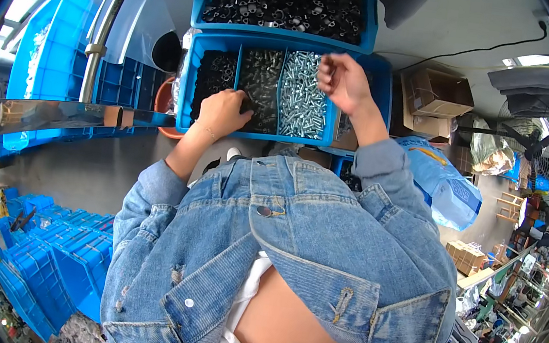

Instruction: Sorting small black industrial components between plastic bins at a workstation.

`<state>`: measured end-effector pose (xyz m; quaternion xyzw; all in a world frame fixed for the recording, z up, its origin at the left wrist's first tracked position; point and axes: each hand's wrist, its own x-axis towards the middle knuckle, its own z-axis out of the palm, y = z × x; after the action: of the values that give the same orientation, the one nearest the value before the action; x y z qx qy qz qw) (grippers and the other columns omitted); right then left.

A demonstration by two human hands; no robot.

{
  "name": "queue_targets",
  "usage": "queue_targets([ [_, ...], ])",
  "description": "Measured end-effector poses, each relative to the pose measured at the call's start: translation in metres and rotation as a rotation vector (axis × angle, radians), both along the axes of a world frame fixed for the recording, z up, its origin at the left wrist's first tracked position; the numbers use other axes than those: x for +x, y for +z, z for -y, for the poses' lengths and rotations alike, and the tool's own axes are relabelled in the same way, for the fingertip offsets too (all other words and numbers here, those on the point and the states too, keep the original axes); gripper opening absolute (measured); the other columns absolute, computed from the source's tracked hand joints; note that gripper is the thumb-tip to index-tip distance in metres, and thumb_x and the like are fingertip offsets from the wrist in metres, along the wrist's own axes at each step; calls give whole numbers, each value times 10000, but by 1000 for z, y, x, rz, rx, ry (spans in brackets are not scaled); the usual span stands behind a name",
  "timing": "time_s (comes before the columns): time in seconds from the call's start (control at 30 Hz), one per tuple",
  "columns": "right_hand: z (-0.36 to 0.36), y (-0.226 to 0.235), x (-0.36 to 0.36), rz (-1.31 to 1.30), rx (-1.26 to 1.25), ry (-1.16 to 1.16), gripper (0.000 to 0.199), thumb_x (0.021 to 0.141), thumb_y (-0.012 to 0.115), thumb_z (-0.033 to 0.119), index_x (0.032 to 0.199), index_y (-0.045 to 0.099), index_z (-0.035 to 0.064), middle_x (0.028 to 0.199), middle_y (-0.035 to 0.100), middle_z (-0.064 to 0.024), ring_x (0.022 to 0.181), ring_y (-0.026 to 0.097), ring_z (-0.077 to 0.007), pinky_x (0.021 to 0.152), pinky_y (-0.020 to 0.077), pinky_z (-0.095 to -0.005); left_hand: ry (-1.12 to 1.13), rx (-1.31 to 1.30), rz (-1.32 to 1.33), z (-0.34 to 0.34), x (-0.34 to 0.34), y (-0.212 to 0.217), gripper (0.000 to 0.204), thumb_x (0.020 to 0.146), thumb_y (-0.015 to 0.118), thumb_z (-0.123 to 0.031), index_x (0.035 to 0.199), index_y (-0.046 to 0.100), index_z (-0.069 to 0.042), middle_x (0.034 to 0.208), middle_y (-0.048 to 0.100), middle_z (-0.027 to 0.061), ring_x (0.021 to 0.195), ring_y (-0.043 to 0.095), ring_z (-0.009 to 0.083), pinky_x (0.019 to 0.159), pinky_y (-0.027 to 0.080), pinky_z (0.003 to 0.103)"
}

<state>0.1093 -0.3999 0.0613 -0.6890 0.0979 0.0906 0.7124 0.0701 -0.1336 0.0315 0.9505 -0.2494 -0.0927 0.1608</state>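
Observation:
A blue divided bin (186, 124) stands in front of me with three compartments in view. My left hand (222, 111) lies over the divider between the black rings (216, 72) on the left and the small dark metal parts (261, 84) in the middle. Its fingers bend down among the pieces, and their tips are hidden. Raised at the right edge of the silver bolts (303, 96) is my right hand (345, 83), fingers curled inward; anything in them is too small or covered to make out.
Behind the bin, a blue tray (367, 46) holds many black clips. Cardboard boxes (438, 95) and a blue-and-white sack (447, 189) are at the right. A metal rail (61, 119) runs along the left, with stacked blue crates (66, 249) below.

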Motion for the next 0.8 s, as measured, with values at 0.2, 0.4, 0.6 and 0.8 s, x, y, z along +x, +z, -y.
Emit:
queue_targets([
  [0.2, 16, -8, 82, 637, -760, -37, 241, 881, 552, 225, 1037, 586, 46, 673, 542, -9, 601, 504, -120, 555, 428, -270, -25, 59, -23, 9, 11, 1, 278, 719, 649, -322, 868, 645, -87, 818, 635, 115, 762, 627, 316, 653, 511, 409],
  [0.4, 5, 0, 99, 290, -457, 62, 205, 877, 524, 212, 993, 577, 51, 656, 497, -12, 572, 463, -124, 516, 387, -271, 24, -69, -33, -1, 1, 19, 267, 689, 681, -281, 846, 655, -67, 713, 614, 103, 670, 617, 254, 572, 483, 361],
  [0.6, 19, 9, 56, -74, 584, 238, 133, 870, 490, 193, 859, 541, 70, 657, 421, -9, 539, 372, -111, 472, 303, -257, 169, -417, -374, -41, 9, 26, 240, 690, 688, -196, 859, 658, -29, 626, 537, 54, 562, 506, 140, 501, 390, 288],
  [0.8, -29, -3, -39, -259, 1107, 173, 161, 887, 455, 211, 816, 518, 81, 707, 433, -31, 589, 373, -122, 508, 322, -250, -64, -405, -232, -20, 30, 82, 231, 679, 675, -187, 821, 658, -5, 709, 577, 123, 639, 587, 268, 587, 467, 384],
])
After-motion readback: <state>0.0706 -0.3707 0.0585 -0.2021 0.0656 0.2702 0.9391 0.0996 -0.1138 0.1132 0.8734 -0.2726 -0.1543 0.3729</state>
